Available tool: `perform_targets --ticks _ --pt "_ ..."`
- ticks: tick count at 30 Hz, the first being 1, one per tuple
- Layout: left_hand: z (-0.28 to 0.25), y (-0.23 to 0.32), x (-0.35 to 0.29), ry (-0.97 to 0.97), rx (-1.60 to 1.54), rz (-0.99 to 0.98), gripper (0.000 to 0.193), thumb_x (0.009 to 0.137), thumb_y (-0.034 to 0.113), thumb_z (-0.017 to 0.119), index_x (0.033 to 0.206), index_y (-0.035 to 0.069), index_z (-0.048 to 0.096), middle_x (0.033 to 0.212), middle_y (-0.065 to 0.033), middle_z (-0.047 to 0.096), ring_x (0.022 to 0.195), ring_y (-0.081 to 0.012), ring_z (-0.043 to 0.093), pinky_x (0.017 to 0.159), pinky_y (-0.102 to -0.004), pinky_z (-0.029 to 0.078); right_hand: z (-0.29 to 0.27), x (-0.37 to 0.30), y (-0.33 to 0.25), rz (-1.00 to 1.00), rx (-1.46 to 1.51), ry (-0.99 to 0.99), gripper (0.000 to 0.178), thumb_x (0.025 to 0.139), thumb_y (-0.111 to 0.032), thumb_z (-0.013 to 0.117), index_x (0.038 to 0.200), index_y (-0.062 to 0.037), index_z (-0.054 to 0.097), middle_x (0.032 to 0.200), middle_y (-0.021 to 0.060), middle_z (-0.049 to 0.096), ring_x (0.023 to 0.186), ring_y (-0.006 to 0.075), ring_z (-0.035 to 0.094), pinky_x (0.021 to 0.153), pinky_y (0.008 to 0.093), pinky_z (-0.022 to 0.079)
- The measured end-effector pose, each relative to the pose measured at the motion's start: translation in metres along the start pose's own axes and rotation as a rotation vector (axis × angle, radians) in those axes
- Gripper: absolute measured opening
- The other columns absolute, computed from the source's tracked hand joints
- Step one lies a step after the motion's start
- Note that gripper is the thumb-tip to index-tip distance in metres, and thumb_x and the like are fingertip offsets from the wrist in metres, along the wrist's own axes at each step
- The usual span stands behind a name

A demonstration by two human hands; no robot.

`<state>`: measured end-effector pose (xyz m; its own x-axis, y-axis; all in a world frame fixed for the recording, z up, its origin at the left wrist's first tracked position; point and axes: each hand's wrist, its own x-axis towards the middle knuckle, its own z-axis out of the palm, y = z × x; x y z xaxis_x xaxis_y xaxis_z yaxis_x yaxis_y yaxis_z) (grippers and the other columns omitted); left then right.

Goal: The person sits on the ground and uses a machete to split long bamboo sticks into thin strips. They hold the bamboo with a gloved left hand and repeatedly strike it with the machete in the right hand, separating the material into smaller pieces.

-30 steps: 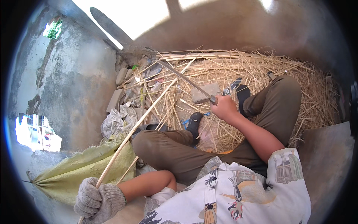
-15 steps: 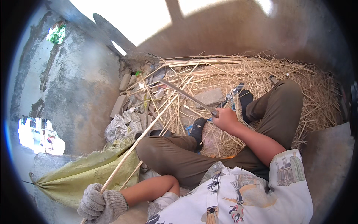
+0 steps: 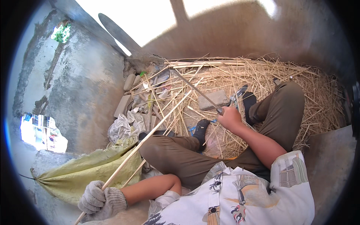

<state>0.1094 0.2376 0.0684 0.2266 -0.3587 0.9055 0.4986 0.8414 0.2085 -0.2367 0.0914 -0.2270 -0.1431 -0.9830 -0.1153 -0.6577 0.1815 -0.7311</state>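
The left hand, in a knit glove, has its fingers wrapped tight around the near end of a long pale strip that runs up and away across the left knee toward the straw pile. The right hand, bare, is closed around the handle of a knife, whose long dark blade points up-left, its flat lying close to the strip's far part; whether blade and strip touch cannot be told. The strip looks light and thin, probably split cane or bamboo: stiff along its length but springy, likely to whip or bow if held only at one end, and its cut edges may be sharp, which suits the gloved grip. A hold nearer the middle would steady it better. The knife looks heavier, best held by the handle only. A green sack lies beside the left leg, just under the strip.
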Motion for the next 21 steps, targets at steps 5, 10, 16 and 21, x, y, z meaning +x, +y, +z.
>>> perform_targets --ticks 5,10,16,21 --pt "-0.013 0.029 -0.013 0.039 -0.034 0.041 0.049 0.096 0.042 0.059 0.057 0.021 0.038 0.044 0.0105 0.036 0.035 -0.0007 0.033 0.037 -0.0197 0.021 -0.01 0.009 0.008 -0.237 -0.109 0.071 0.024 0.08 -0.025 0.068 0.089 -0.0036 0.071 0.077 0.0211 0.07 0.079 0.0407 0.07 0.072 0.0487 0.056" --pt "-0.014 0.029 -0.009 0.048 -0.1 0.127 0.048 0.101 0.04 0.054 0.06 0.02 0.038 0.043 0.0098 0.035 0.034 -0.0009 0.027 0.035 -0.019 0.021 0.007 0.045 0.068 0.409 0.15 0.192 0.03 0.081 -0.028 0.066 0.08 0.002 0.068 0.074 0.0187 0.068 0.065 0.0335 0.069 0.061 0.044 0.055" --pt "-0.02 0.023 -0.004 0.02 -0.159 0.083 0.047 0.1 0.038 0.058 0.059 0.021 0.039 0.043 0.0098 0.038 0.033 -0.0012 0.03 0.033 -0.0197 0.023 -0.032 0.045 0.012 0.667 1.495 -0.276 0.04 0.085 -0.044 0.073 0.095 -0.0061 0.064 0.049 -0.0071 0.034 0.035 0.0075 0.031 0.038 0.0275 0.029" --pt "-0.012 0.008 -0.003 0.049 -0.351 0.021 0.045 0.096 0.031 0.063 0.058 0.02 0.042 0.042 0.0102 0.038 0.031 -0.0005 0.032 0.029 -0.0188 0.024 -0.045 0.039 -0.009 0.526 1.511 -0.359 0.064 0.085 -0.061 0.074 0.111 -0.0042 0.06 0.049 -0.0104 0.029 0.036 0.0024 0.025 0.038 0.0227 0.025"
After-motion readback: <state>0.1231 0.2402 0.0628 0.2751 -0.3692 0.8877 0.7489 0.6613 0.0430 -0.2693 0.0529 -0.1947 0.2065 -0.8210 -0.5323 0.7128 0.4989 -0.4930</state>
